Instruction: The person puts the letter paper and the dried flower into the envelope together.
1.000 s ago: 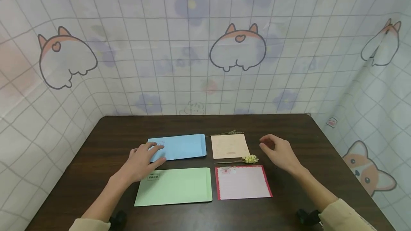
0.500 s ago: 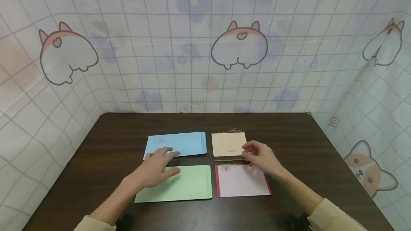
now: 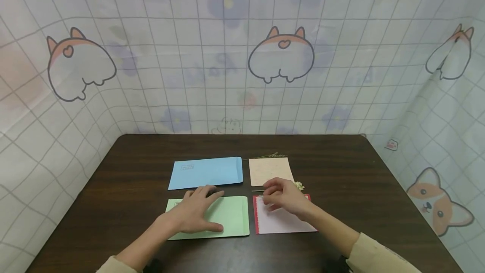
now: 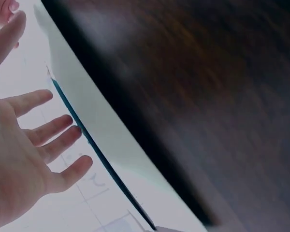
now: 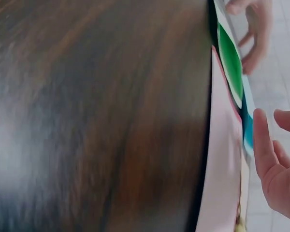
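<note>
- The left hand hovers palm down over the green envelope, its forearm coming in from 7 o'clock and the hand pointing toward 1 to 2 o'clock.
- Its fingers are spread wide, the thumb standing well apart toward 3 o'clock, and they hold nothing; the left wrist view shows the palm raised off the paper.
- The right hand hangs above the 12 o'clock part of the card, its forearm coming from 4 to 5 o'clock and the hand pointing toward 10 o'clock.
- Its fingers are loosely bent with a gap between them, gripping nothing; the right wrist view shows them lifted off the card.
- The green envelope lies flat on the tabletop, long axis from 9 to 3 o'clock, its creased end toward 3; the left hand hides part of its 9 o'clock half.
- The card, white with a red border, sits just beside it at 3 o'clock, its long axis also running 9 to 3.
- The blue envelope is at 12 o'clock of the green one, long axis nearly 9 to 3, creased end toward 3.
- The beige envelope is at 12 o'clock of the card.
- Between those two lies the flower, stem toward 9 and head toward 3, partly hidden by the right hand.
- A dried sprig lies along the beige envelope's 12 o'clock edge, its tuft toward 3.
</note>
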Tool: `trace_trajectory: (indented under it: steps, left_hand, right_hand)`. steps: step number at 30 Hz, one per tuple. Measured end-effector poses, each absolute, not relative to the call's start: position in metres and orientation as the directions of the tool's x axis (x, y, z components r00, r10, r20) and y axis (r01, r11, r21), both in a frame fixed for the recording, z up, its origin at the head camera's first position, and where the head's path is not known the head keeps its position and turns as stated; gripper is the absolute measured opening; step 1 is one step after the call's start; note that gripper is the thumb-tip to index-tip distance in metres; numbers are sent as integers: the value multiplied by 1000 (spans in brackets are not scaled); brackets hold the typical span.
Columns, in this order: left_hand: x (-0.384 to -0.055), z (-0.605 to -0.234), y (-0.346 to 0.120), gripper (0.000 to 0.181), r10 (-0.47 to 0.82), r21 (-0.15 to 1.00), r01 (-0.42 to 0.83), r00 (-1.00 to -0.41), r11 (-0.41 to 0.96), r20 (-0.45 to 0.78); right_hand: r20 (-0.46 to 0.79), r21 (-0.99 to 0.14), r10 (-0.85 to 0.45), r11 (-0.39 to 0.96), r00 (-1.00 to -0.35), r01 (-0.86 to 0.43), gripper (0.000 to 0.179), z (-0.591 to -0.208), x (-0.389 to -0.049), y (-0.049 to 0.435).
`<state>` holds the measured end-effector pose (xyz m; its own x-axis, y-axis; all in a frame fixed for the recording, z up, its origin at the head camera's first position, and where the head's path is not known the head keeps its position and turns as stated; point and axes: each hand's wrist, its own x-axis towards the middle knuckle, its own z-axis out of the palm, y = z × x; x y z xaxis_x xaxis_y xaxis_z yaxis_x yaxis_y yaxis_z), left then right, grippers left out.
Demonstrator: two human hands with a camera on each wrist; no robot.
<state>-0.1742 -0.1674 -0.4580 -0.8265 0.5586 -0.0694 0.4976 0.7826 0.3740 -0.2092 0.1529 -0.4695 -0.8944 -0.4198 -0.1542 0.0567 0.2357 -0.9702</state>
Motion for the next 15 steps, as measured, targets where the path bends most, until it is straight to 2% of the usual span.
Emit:
trace_trajectory:
  steps: [8,15]
  left_hand:
    - [-176,-463,-162,101,585,359,519,-805,776,-101]
    - [-175,-463,-158,108,597,350,527,-793,774,-126]
  right_hand:
    - [-181,-980,-464,155,-867,122,46,-477,-203,131]
    - [-225,-972,-464,171,-857,162,46,-476,-201,117]
